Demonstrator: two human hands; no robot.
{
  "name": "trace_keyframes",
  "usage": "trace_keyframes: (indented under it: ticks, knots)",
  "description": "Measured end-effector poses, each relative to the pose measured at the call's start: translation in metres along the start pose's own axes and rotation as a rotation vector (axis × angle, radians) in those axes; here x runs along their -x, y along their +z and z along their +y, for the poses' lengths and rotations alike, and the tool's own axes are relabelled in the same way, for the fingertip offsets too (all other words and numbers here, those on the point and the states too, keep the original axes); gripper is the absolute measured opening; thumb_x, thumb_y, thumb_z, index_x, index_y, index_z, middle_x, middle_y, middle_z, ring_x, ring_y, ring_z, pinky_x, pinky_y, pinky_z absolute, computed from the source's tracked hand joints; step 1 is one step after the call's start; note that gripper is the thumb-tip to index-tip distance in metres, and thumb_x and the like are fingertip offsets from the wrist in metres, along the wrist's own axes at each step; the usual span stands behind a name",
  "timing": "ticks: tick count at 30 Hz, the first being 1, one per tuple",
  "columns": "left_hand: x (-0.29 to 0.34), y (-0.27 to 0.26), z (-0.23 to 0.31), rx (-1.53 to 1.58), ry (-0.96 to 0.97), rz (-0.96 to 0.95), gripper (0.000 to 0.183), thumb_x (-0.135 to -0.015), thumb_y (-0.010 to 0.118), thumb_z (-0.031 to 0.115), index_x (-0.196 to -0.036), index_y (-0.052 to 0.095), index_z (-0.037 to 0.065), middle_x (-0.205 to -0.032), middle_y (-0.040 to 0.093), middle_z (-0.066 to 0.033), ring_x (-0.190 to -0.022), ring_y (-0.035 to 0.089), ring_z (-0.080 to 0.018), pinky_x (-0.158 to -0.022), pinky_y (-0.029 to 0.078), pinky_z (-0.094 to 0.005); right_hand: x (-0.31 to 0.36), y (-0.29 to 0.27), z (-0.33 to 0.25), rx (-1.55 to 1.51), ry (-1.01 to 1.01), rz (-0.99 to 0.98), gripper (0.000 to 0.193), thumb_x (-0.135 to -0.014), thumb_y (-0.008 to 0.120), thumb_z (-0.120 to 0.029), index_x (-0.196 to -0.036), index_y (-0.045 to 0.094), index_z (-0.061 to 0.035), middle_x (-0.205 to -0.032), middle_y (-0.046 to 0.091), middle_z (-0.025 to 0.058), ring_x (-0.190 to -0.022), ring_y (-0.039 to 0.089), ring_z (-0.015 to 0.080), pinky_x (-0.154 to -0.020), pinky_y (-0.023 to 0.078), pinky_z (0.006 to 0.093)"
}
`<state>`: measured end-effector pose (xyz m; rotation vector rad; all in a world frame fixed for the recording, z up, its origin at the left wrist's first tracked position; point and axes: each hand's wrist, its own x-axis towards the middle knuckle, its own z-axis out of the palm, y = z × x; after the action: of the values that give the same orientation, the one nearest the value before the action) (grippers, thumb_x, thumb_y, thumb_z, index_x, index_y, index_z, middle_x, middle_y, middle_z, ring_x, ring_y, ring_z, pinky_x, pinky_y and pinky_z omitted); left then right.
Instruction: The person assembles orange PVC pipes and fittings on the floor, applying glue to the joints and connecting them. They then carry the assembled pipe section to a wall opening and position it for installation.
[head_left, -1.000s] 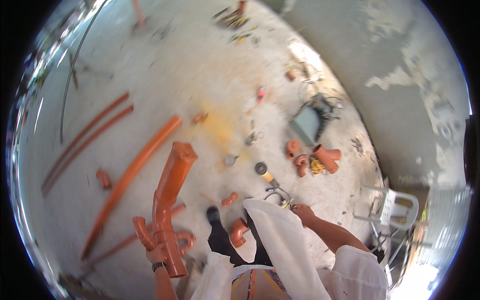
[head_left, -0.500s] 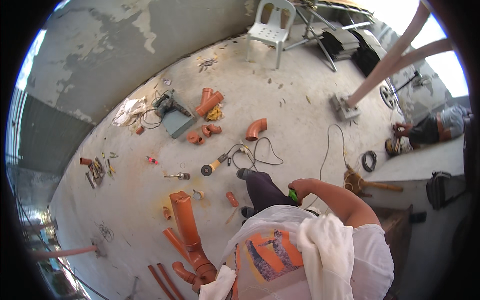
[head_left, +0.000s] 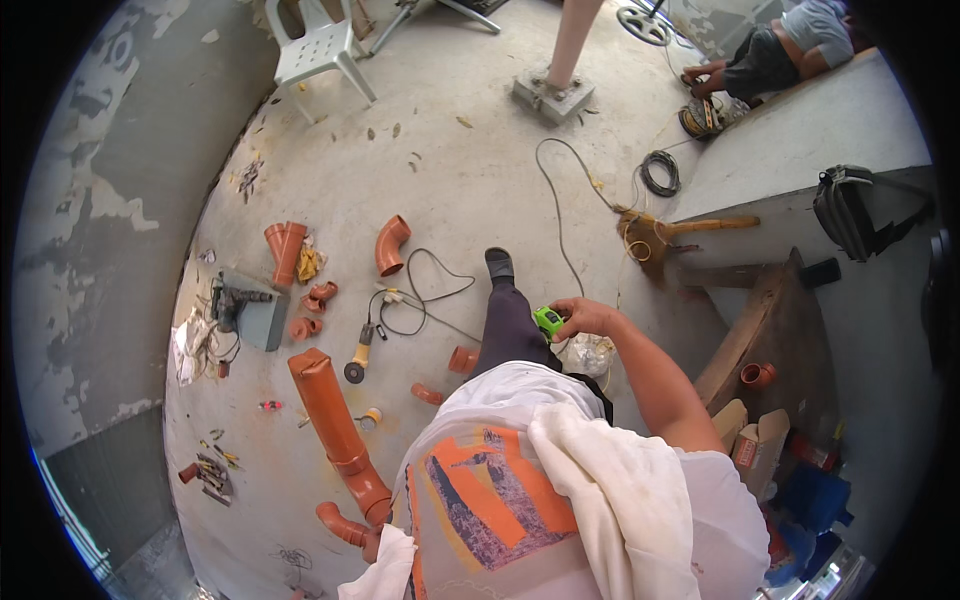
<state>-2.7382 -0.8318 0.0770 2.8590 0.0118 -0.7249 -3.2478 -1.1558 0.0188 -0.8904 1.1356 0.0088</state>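
A bright green tape measure [head_left: 548,320] is gripped in my right hand [head_left: 586,318], beside my right thigh. My left hand does not show. At my left side, by the white sleeve, an orange-brown pipe assembly [head_left: 335,415] slants up and forward; what supports it is hidden. Its lower end has a bent elbow branch [head_left: 340,522]. On the floor ahead lie an angle grinder [head_left: 360,357] with a yellow body, and a large pipe elbow [head_left: 392,245].
A power drill [head_left: 235,300] rests by a grey-green case [head_left: 262,325], near a branched pipe fitting [head_left: 287,252]. A white chair [head_left: 318,55] stands far left. Cable [head_left: 560,200] trails across the floor ahead. A post base [head_left: 553,98] stands beyond. Another person [head_left: 775,60] is at far right.
My view has turned right and I have stepped, so the floor things sit farther left. The pipe assembly has come along at my left side. The tape measure now shows more plainly.
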Motion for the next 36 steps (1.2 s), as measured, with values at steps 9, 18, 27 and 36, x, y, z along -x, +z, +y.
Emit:
trace_keyframes:
  ticks: [9, 18, 27, 36]
  knots:
    - [0.038, 0.060, 0.237, -0.180, 0.172, -0.031, 0.053, -0.063, 0.084, 0.021, -0.106, 0.067, -0.004, -0.100, 0.074, -0.0207, -0.092, 0.074, -0.0353, -0.086, 0.058, -0.0458, 0.035, -0.139, -0.036, 0.147, 0.035, 0.046, 0.080, -0.065, 0.089, -0.016, -0.141, 0.064, -0.0127, -0.127, 0.073, 0.0096, -0.109, 0.069, 0.0227, -0.096, 0.053, 0.0350]
    - [0.043, 0.104, 0.442, -0.241, 0.332, -0.012, 0.052, -0.062, 0.084, 0.021, -0.105, 0.068, -0.004, -0.100, 0.074, -0.0208, -0.092, 0.074, -0.0354, -0.086, 0.058, -0.0459, 0.016, -0.198, -0.076, 0.120, -0.037, 0.021, 0.065, -0.077, 0.083, -0.021, -0.139, 0.066, -0.0144, -0.127, 0.073, 0.0105, -0.113, 0.069, 0.0229, -0.102, 0.050, 0.0357]
    - [0.044, 0.142, 0.660, -0.352, 0.565, -0.018, 0.051, -0.062, 0.083, 0.021, -0.105, 0.068, -0.003, -0.100, 0.074, -0.0209, -0.092, 0.074, -0.0355, -0.086, 0.058, -0.0459, -0.048, -0.242, -0.100, 0.002, -0.012, 0.333, 0.078, -0.063, 0.092, -0.023, -0.136, 0.066, -0.0110, -0.127, 0.072, 0.0108, -0.119, 0.066, 0.0265, -0.105, 0.049, 0.0359]
    - [0.074, 0.224, 0.862, -0.564, 0.937, -0.152, 0.051, -0.061, 0.082, 0.020, -0.105, 0.069, -0.001, -0.100, 0.075, -0.0217, -0.093, 0.074, -0.0363, -0.086, 0.058, -0.0465, 0.011, -0.263, -0.115, -0.294, 0.055, 0.586, 0.085, -0.059, 0.095, -0.016, -0.138, 0.063, -0.0110, -0.128, 0.072, 0.0104, -0.095, 0.070, 0.0251, -0.088, 0.056, 0.0389]
